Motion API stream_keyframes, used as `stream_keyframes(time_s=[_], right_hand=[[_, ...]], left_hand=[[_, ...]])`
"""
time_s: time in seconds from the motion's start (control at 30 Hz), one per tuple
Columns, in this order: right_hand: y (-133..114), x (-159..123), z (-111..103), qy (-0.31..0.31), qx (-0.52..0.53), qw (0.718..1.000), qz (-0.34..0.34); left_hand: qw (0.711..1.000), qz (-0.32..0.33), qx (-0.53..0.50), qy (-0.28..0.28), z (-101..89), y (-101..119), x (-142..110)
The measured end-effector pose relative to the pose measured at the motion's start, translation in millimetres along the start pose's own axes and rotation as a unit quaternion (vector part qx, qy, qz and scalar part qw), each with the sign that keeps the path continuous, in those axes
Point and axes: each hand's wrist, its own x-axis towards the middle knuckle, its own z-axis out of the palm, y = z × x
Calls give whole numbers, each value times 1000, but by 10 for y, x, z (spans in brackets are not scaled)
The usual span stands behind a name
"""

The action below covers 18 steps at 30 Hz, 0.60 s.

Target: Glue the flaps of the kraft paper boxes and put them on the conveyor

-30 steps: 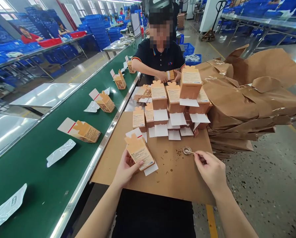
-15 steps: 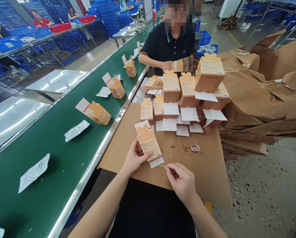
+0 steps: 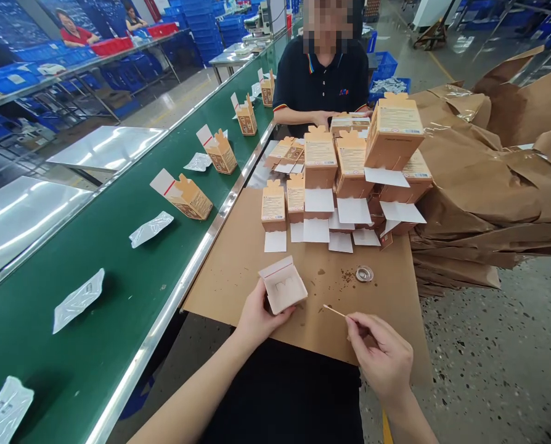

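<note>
The left hand (image 3: pixel 256 319) is grasping a small carton (image 3: pixel 288 291), its fingers and thumb pressing the outside while the open end is facing back toward the wearer. Just to the right of that grip, the right hand (image 3: pixel 383 353) is pinching a thin swab (image 3: pixel 335 311) between thumb and fingertips; its tip is pointing toward the carton without touching it. Both hands are working over a brown board (image 3: pixel 238 262). Ahead of the right hand, a small round dish (image 3: pixel 364 274) is sitting on the board, with dark specks (image 3: pixel 348 277) lying just left of it. Beyond the left hand's carton, stacked boxes (image 3: pixel 320 161) are standing, and behind them a co-worker (image 3: pixel 322 80) is handling more cartons. Left of both grips, a green belt (image 3: pixel 132 290) is carrying silvery pouches (image 3: pixel 79 301) and open boxes (image 3: pixel 193 198). Farther right, brown paper (image 3: pixel 483 185) is lying piled.
</note>
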Motion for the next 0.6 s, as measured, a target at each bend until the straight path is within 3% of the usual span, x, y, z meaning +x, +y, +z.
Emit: stream_keyframes(time_s=[0.2, 0.3, 0.4, 0.5, 0.6], right_hand=[[-66, 3, -23, 10, 4, 1000, -19], [-53, -5, -22, 16, 8, 1000, -25], [28, -59, -61, 26, 13, 999, -26], [133, -132, -83, 28, 12, 999, -21], [192, -171, -57, 20, 5, 1000, -9]], left_hand=[[999, 22, 27, 8, 44, -16, -20], [996, 40, 56, 58, -141, -11, 5], [975, 41, 127, 178, -620, -16, 22], [930, 4, 199, 308, -1269, -61, 6], [886, -33, 191, 421, -1833, -165, 5]])
